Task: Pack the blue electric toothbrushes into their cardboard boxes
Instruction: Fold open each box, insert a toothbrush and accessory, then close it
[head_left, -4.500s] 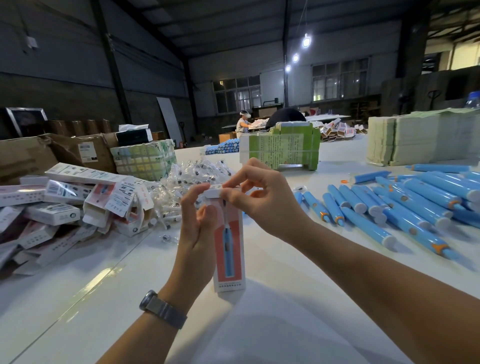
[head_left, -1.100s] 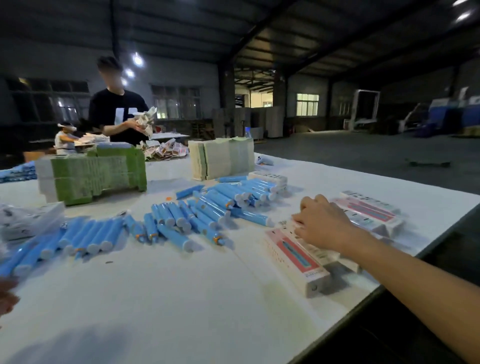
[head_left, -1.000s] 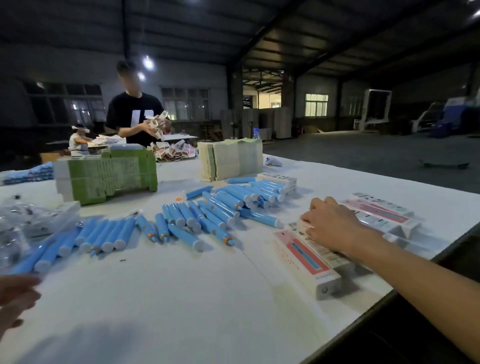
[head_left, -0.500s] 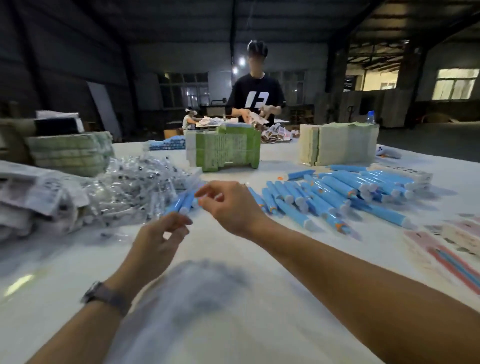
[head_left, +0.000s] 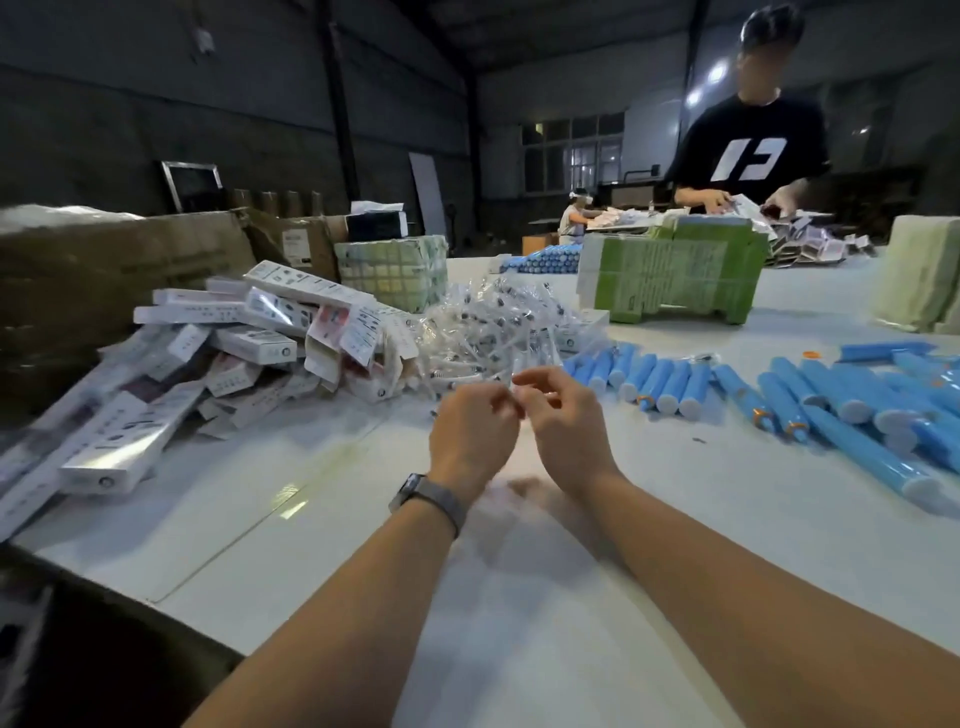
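Meanwhile, from my remote seat, I see both hands raised together over the white table (head_left: 322, 525), just in front of a heap of clear plastic packets (head_left: 488, 332). My left hand (head_left: 470, 436), a watch (head_left: 428, 496) on its wrist, has its fingers curled inward, and my right hand (head_left: 563, 421) meets it with thumb and fingers bent toward the same spot; motion blur hides whatever sits between the fingertips (a packet, perhaps, but I cannot tell), so I cannot say whether either hand has hold of anything. The blue toothbrushes (head_left: 675, 382) lie in loose rows on the table to the right of the hands, well apart from them, some with orange rings and white ends. The cardboard boxes (head_left: 249, 338) are piled in a jumble at the left, most white with printed labels, a few showing red panels. Behind them stand brown cartons (head_left: 119, 260) and a green-patterned bundle (head_left: 395, 273). A green and white block (head_left: 675, 275) sits farther back, and beyond it a person in a black shirt (head_left: 748, 150) handles packaging at the table's far side.
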